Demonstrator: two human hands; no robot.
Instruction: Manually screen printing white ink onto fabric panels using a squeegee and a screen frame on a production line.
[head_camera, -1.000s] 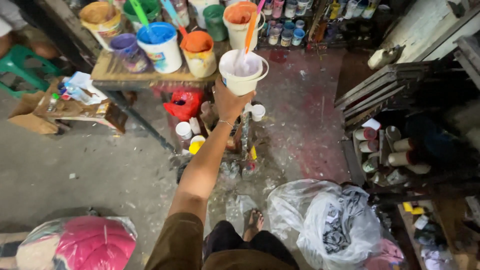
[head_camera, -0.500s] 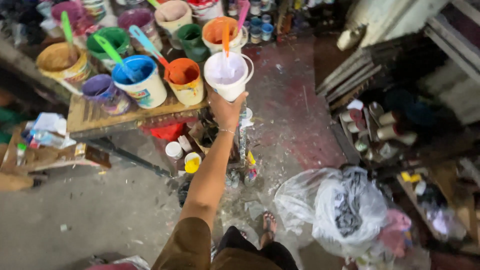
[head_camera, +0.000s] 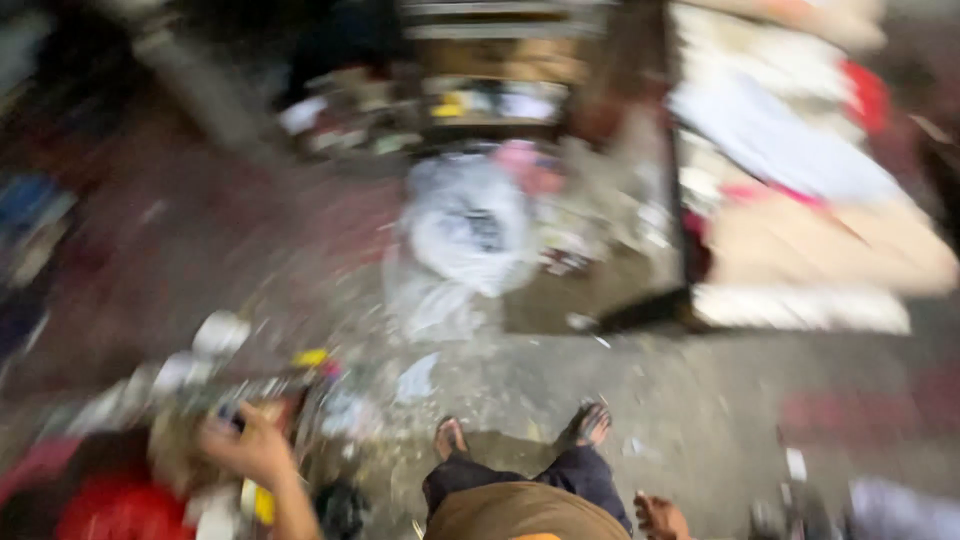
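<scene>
The picture is heavily motion-blurred. My left hand (head_camera: 245, 450) reaches down at the lower left into a clutter of small pots and lids (head_camera: 215, 335) on the floor. Its fingers are bent around something small and dark, which the blur hides. The white paint cup with the stick is not recognisable anywhere. My right hand (head_camera: 660, 515) hangs beside my thigh at the bottom edge with fingers curled; whether it holds anything is unclear. My two sandalled feet (head_camera: 520, 430) stand on the stained concrete floor.
A crumpled white plastic bag (head_camera: 470, 225) lies on the floor ahead. A low board with white and pink sheets (head_camera: 800, 200) fills the right side. A red container (head_camera: 120, 505) sits at the lower left. Shelving with clutter (head_camera: 490, 90) stands at the top.
The view has swung away from the bench of paint buckets toward the floor and the plastic bag. My left arm, which held the white cup up over the bench, is now lowered to the floor clutter.
</scene>
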